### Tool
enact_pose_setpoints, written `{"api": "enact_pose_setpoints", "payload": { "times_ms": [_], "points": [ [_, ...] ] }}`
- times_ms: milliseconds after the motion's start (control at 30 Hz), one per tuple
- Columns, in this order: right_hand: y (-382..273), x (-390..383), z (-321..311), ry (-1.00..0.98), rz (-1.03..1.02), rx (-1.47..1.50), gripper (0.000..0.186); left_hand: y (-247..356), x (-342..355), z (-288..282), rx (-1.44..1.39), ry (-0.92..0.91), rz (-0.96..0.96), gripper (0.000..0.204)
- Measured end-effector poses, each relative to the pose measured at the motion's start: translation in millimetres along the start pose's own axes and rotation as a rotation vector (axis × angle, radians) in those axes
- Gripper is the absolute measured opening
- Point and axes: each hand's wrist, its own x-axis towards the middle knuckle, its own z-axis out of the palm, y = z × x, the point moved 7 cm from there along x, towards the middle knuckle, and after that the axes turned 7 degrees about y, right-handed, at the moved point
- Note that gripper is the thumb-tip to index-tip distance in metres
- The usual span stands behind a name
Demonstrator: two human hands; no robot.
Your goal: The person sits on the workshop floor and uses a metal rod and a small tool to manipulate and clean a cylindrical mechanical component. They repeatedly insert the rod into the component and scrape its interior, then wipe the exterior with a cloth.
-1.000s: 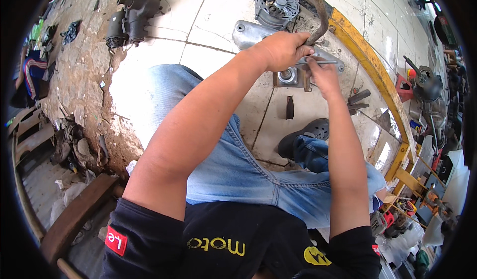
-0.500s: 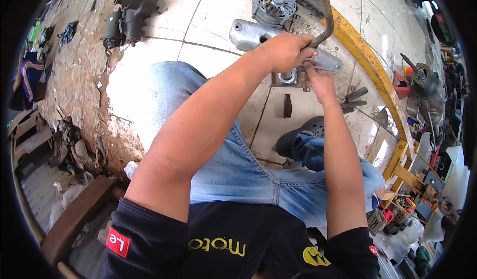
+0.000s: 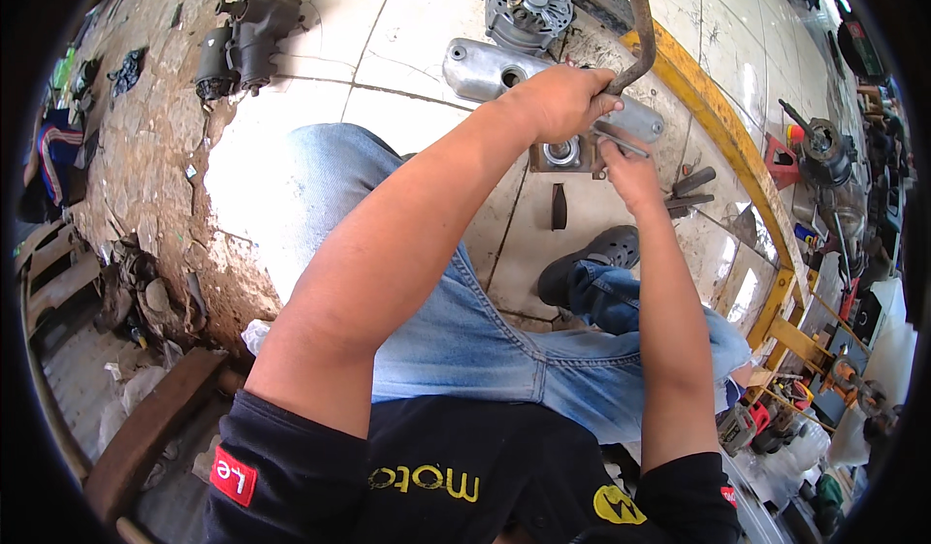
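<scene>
A bent, dark metal pipe (image 3: pixel 640 22) rises away from my left hand (image 3: pixel 567 100), whose fingers are wrapped round its lower end. Just below, my right hand (image 3: pixel 630 174) pinches a slim grey metal bar (image 3: pixel 628 144); its far end is hidden near my left fingers. Under both hands lies a long silver metal cover (image 3: pixel 477 67) with a round hole, partly covered by my left hand and wrist. A squarish metal part with a shiny round fitting (image 3: pixel 561 153) sits beside it, close to my right fingertips.
An alternator (image 3: pixel 529 9) lies beyond the cover. A dark motor-like part (image 3: pixel 260 32) stands far left. A yellow metal frame (image 3: pixel 722 117) curves along the right. A short dark strip (image 3: pixel 559 207) and dark rods (image 3: pixel 692 181) lie on the tiles near my shoe (image 3: pixel 567 274).
My right hand has shifted slightly down and turned, and the slim bar in it shows more clearly. My left hand keeps its grip on the pipe, nearly unmoved.
</scene>
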Motion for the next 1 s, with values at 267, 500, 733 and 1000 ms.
{"api": "enact_pose_setpoints", "payload": {
  "times_ms": [267, 500, 733, 1000],
  "points": [
    [7, -22, -4, -0.006, 0.071, -0.411, 0.027, -1, 3, 4, -0.008, 0.015, -0.002, 0.035],
    [-10, -61, 54, -0.019, -0.531, -0.371, 0.021, 4, 4, 5, -0.039, 0.034, -0.006, 0.031],
    [6, -56, 26, 0.123, -0.580, -0.495, 0.019, 4, 4, 9, -0.008, -0.019, -0.008, 0.032],
    [-5, -57, 32, 0.019, -0.691, -0.352, 0.019, 6, 9, 13, -0.010, -0.028, -0.005, 0.032]
  ]
}}
